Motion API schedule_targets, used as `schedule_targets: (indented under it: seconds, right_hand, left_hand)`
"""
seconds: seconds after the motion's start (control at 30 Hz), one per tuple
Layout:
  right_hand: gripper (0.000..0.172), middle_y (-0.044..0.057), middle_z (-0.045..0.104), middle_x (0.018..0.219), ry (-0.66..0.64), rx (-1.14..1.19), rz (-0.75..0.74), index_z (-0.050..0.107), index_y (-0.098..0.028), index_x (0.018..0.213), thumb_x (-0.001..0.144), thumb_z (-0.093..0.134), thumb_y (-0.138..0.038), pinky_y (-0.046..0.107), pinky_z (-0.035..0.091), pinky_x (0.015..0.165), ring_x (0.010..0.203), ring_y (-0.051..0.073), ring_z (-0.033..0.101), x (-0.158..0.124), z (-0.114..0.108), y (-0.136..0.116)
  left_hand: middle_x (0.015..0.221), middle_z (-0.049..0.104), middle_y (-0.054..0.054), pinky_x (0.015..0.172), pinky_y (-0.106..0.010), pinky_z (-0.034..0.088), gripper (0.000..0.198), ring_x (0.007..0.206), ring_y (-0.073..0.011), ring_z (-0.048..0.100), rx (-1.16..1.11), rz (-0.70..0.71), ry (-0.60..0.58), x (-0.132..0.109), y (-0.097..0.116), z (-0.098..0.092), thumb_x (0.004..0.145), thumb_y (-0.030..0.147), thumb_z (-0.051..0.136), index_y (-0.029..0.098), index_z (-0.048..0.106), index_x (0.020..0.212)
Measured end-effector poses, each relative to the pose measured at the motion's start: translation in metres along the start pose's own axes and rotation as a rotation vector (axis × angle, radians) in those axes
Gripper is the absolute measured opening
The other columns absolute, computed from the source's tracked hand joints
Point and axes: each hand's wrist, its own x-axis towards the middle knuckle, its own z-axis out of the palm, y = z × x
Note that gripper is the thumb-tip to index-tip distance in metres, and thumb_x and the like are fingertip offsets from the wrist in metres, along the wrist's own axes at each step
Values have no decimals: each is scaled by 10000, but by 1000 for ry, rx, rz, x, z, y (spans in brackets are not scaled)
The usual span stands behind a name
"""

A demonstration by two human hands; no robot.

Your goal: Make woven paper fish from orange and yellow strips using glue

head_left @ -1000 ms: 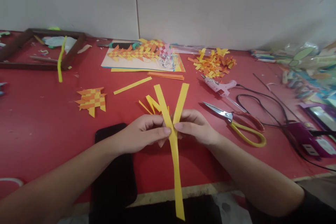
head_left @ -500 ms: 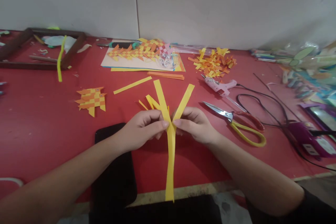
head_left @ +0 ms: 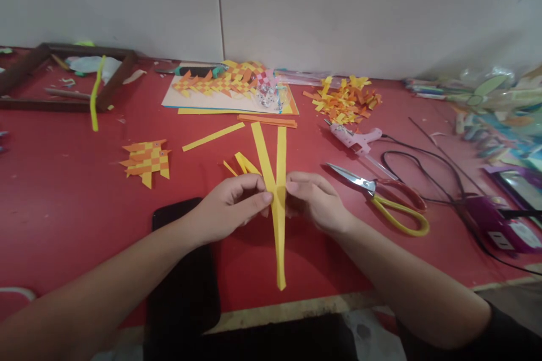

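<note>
A yellow paper strip [head_left: 280, 237], doubled into a narrow V, stands between my hands with its pointed end toward me and its two tails spread slightly at the far end. My left hand [head_left: 237, 203] pinches it near the middle, thumb on top. On the other side, the thumb and fingers of my right hand [head_left: 315, 200] are closed at the strip's right edge; the fingers beneath are partly hidden. Just past my left hand lie some folded yellow strips [head_left: 245, 163]. A flat yellow strip [head_left: 214, 136] rests farther off, near several orange strips [head_left: 269, 120].
Scissors [head_left: 376, 194] and a pink glue gun [head_left: 355, 138] with a looping cord lie at right, near a purple power block [head_left: 503, 225]. Woven orange-yellow paper fish [head_left: 148, 161] sit left. A pile of paper scraps [head_left: 342, 100], a wooden frame [head_left: 63, 106] and a black phone-like slab [head_left: 186, 271] are around.
The strip's right tail has swung inward, narrowing the V, and its near end has drawn up away from the table edge. My right thumb has shifted slightly right and up.
</note>
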Motion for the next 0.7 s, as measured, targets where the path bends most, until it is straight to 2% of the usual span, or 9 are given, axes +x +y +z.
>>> schedule_targets:
  seconds: [0.13, 0.23, 0.53, 0.6, 0.7]
  right_hand:
    - [195, -27, 586, 587, -64, -55, -85, 666, -159, 736, 838, 692, -323, 213, 375, 491, 502, 67, 445, 0, 3, -2]
    - [196, -24, 595, 611, -73, -82, -138, 663, -164, 735, 851, 686, -321, 220, 395, 523, 531, 71, 465, 1, 4, -3]
    - [289, -40, 542, 561, 45, -171, -170, 608, -168, 688, 844, 697, -395, 212, 360, 477, 498, 66, 436, 1, 2, -1]
    - [296, -35, 561, 566, 62, -169, -149, 605, -170, 699, 848, 696, -410, 214, 368, 477, 493, 67, 452, 1, 3, -1]
    - [294, -13, 617, 616, 70, -136, -86, 611, -174, 742, 845, 696, -435, 221, 391, 486, 516, 83, 517, 0, 4, -1]
  left_hand:
    - [670, 513, 49, 451, -169, 299, 202, 503, -37, 381, 30, 37, -4, 0, 1, -1, 930, 289, 561, 153, 570, 781]
    - [656, 526, 47, 451, -166, 307, 202, 501, -38, 394, 31, 36, 22, 0, 0, -1, 910, 278, 579, 154, 560, 752]
    - [652, 537, 45, 445, -163, 297, 257, 483, -37, 390, -17, -7, 95, 0, -5, -3, 933, 352, 568, 163, 537, 762]
    - [682, 547, 34, 437, -163, 284, 287, 490, -39, 384, -48, -27, 67, -2, -4, -2, 939, 412, 560, 161, 564, 800]
    - [620, 502, 44, 424, -169, 269, 357, 478, -46, 367, -86, -80, -44, -4, -2, 0, 924, 498, 568, 155, 599, 830]
